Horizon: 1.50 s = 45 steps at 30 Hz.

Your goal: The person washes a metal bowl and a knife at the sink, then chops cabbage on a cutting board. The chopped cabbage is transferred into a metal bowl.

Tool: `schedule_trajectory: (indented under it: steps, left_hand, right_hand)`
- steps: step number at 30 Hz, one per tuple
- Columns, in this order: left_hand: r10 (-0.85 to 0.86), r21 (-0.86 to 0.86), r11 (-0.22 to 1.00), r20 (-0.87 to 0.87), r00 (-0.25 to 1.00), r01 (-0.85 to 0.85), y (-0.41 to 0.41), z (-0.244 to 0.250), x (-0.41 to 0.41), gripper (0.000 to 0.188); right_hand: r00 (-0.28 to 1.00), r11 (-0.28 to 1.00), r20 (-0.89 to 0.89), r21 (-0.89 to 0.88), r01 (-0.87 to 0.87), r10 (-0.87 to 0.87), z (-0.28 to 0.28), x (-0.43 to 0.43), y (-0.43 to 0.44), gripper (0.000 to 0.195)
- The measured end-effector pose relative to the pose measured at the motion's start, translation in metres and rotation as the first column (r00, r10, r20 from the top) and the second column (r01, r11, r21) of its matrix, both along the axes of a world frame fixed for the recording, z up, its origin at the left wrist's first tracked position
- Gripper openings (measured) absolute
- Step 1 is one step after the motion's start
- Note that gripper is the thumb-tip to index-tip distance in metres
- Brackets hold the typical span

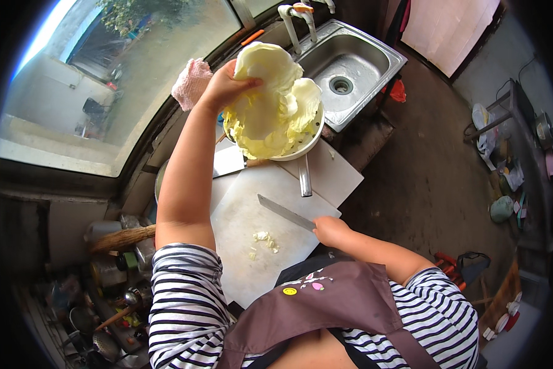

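My left hand (234, 87) grips a pale yellow-green cabbage leaf (267, 62), thumb on its near face, over a white colander (304, 146). More cabbage leaves (299, 104) lie in or over the colander; where the held leaf ends, I cannot tell. My right hand (330, 230) is closed round the handle end of a knife (285, 212), its broad blade just above or on the white cutting board (239, 207). Small cabbage scraps (267, 240) lie on the board. Behind it is a cleaver (229, 161) with a wooden handle. A metal handle (305, 177) sticks out below the colander.
A stainless steel sink (361, 55) with a white tap pipe (289, 27) stands at the back right. A pink cloth (192, 83) lies by the window at my left. A straw brush (124, 238) and kitchen utensils (105, 346) are at the lower left.
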<state>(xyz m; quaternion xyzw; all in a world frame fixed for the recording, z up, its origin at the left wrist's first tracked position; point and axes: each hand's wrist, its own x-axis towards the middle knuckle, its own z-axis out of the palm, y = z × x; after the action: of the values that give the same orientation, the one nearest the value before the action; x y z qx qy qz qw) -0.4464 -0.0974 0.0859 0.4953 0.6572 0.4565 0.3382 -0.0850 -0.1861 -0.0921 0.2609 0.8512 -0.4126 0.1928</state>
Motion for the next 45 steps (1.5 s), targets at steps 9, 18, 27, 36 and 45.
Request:
schedule_trajectory:
  steps: [9, 18, 27, 36, 45]
  left_hand:
    - [0.123, -0.078, 0.990, 0.097, 0.988, -0.116, -0.074, 0.064, -0.039, 0.050]
    - [0.189, -0.480, 0.869, 0.096, 0.977, -0.121, -0.286, -0.012, 0.014, 0.040]
    - [0.296, -0.727, 0.603, -0.178, 0.938, -0.329, -0.427, -0.188, 0.066, 0.040]
    - [0.229, -0.423, 0.583, -0.733, 0.641, -0.693, -0.459, -0.223, 0.062, 0.049]
    - [0.431, -0.464, 0.417, -0.656, 0.620, -0.781, -0.493, -0.139, 0.109, 0.046]
  right_hand:
    - [0.997, 0.997, 0.013, 0.032, -0.076, 0.075, 0.012, -0.006, -0.004, 0.023]
    - [0.999, 0.998, -0.008, 0.045, -0.042, 0.042, -0.026, -0.004, 0.005, 0.027]
    - [0.999, 0.998, 0.015, -0.033, -0.044, 0.044, -0.018, -0.012, 0.002, 0.014]
    - [0.991, 0.960, 0.031, 0.246, -0.135, 0.131, -0.008, -0.015, -0.023, 0.022]
    - [0.990, 0.938, 0.030, 0.319, -0.138, 0.136, -0.030, -0.009, 0.007, 0.026]
